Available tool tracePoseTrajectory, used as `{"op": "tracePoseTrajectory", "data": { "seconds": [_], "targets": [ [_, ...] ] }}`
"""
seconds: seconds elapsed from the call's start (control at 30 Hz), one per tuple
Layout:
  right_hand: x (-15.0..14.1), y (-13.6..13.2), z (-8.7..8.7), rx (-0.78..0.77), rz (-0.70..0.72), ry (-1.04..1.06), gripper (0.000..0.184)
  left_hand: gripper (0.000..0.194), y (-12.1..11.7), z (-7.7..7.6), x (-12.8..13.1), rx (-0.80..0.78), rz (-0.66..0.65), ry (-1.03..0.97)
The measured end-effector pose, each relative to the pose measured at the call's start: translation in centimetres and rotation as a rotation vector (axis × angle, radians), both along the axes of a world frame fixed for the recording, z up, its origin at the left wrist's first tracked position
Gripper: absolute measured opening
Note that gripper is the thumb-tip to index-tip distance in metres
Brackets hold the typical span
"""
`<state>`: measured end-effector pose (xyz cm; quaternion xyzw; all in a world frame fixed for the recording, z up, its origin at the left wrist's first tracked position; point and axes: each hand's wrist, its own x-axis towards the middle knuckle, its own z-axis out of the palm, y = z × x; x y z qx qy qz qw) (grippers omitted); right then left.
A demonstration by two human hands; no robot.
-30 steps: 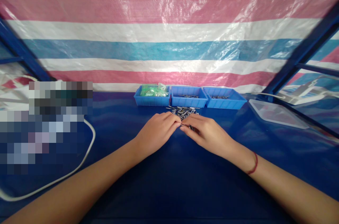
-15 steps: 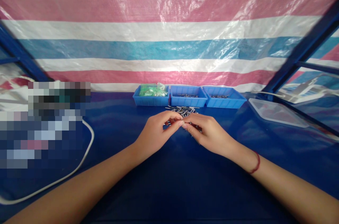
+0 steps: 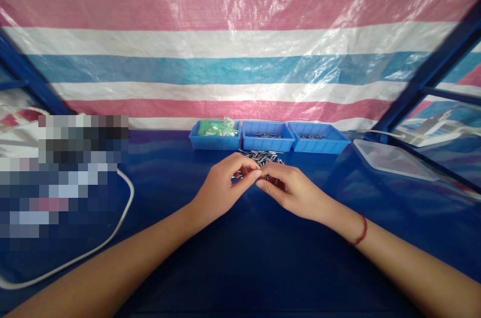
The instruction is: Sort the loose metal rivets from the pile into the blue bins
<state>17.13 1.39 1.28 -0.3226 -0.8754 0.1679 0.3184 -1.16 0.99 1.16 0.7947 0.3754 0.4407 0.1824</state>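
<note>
Beside metal pins (image 3: 264, 157), left hand (image 3: 221, 185) and right hand (image 3: 300, 189), fingertips close together.

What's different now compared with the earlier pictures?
The left hand has opened a gap between thumb and forefinger. The right hand has lowered its thumb away from the left fingertips. Whether any piece was gripped or released is too small to tell. The metal pile and three blue bins stayed put.
</note>
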Motion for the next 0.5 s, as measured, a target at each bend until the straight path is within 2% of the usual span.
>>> {"op": "tracePoseTrajectory", "data": {
  "seconds": [0.3,0.5],
  "targets": [
    [0.5,0.2,0.4,0.032,-0.129,0.139,0.012,0.003,0.4,0.2,-0.2,-0.055,0.023,-0.003],
    [0.4,-0.4,1.0,0.122,-0.12,0.166,0.012,0.007,0.8,-0.3,-0.3,-0.076,-0.036,0.06]
  ]
}}
